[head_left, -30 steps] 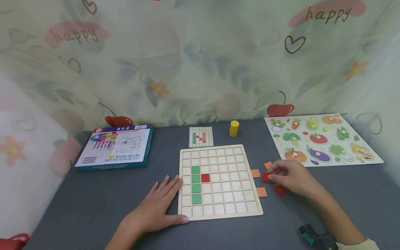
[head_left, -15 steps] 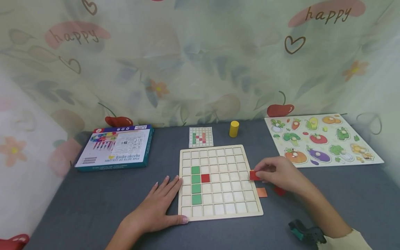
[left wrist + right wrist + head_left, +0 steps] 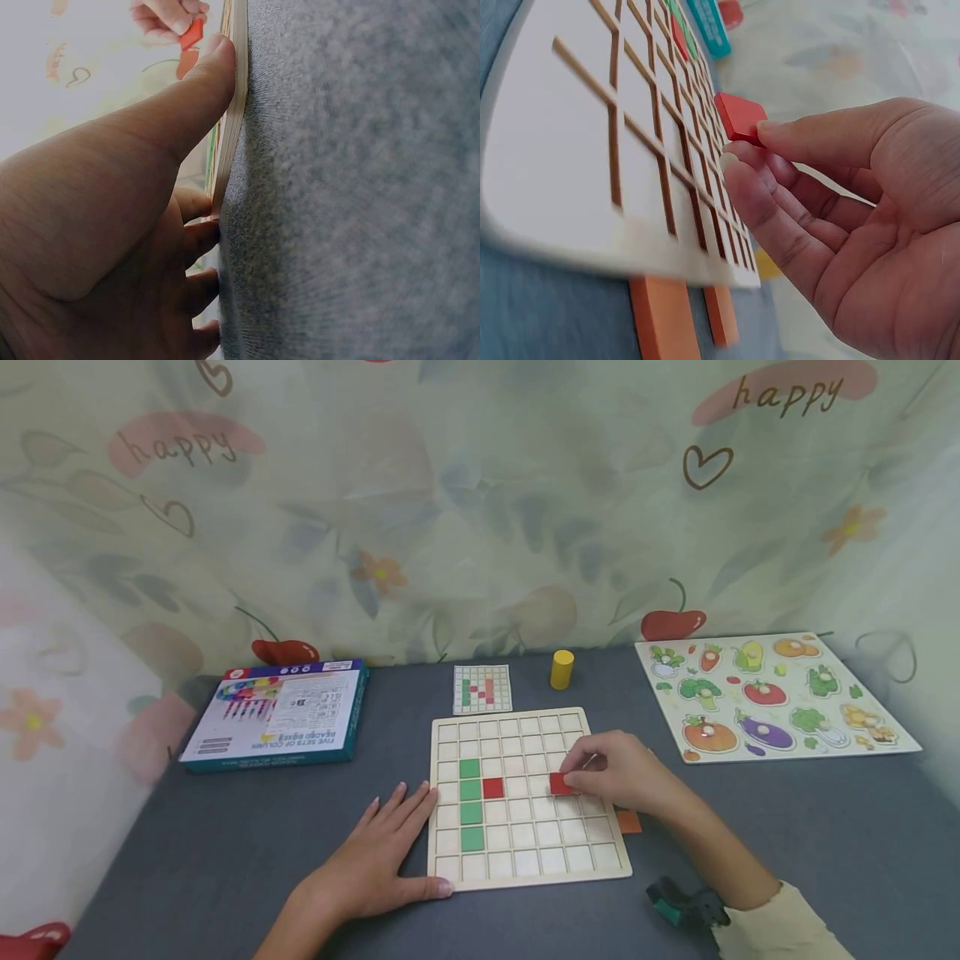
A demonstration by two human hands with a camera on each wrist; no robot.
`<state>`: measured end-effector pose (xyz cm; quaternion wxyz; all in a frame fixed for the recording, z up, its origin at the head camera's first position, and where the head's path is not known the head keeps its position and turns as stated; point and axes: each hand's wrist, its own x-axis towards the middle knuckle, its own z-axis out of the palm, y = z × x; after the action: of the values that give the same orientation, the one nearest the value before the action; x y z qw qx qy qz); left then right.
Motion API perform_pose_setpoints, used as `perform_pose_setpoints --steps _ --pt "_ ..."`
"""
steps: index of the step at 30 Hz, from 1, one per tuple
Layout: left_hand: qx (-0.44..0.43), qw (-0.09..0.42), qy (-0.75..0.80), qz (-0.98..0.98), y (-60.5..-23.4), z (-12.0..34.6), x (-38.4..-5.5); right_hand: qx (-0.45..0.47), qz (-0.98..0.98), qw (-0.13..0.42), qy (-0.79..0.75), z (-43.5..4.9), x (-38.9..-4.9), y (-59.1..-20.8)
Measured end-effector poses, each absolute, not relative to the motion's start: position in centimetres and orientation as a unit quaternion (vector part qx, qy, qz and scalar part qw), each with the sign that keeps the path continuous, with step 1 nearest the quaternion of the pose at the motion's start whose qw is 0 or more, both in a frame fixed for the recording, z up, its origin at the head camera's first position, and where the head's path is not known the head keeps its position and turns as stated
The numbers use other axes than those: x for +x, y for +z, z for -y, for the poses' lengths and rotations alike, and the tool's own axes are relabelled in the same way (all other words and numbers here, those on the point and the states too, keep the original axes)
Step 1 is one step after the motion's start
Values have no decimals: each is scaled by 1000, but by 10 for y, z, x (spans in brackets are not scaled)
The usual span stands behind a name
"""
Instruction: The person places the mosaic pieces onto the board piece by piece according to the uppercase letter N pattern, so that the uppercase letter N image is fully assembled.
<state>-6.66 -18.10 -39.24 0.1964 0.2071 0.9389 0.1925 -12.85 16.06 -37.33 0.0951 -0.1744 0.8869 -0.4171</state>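
My right hand (image 3: 617, 770) pinches a red square tile (image 3: 559, 784) between thumb and fingertips, over the right part of the wooden grid board (image 3: 553, 860). In the right wrist view the red tile (image 3: 739, 118) is tilted, thumb on one face. Several green tiles (image 3: 471, 812) make a column on the board's left side, and another red tile sits beside them (image 3: 492, 788). My left hand (image 3: 375, 864) lies with fingers spread, its fingertips and thumb against the board's left edge. In the left wrist view that thumb (image 3: 214, 71) touches the board's side.
Orange tiles (image 3: 667, 319) lie by the board's right edge, partly hidden by my right arm in the head view. Behind the board are a small pattern card (image 3: 482, 689) and a yellow cylinder (image 3: 562, 670). A boxed set (image 3: 277, 714) stands left, a vegetable puzzle (image 3: 795, 727) right.
My right hand has taken a red tile from the table on the right and carried it left over the board. The left hand has stayed in place.
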Motion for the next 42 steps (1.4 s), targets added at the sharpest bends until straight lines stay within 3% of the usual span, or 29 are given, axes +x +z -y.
perform_pose_setpoints --steps 19,42 --pt "211 193 194 -938 -394 182 -66 -203 -888 117 -395 -110 -124 -384" --pt "205 196 186 -941 -394 182 -66 -227 -902 82 -358 -122 -116 -388"
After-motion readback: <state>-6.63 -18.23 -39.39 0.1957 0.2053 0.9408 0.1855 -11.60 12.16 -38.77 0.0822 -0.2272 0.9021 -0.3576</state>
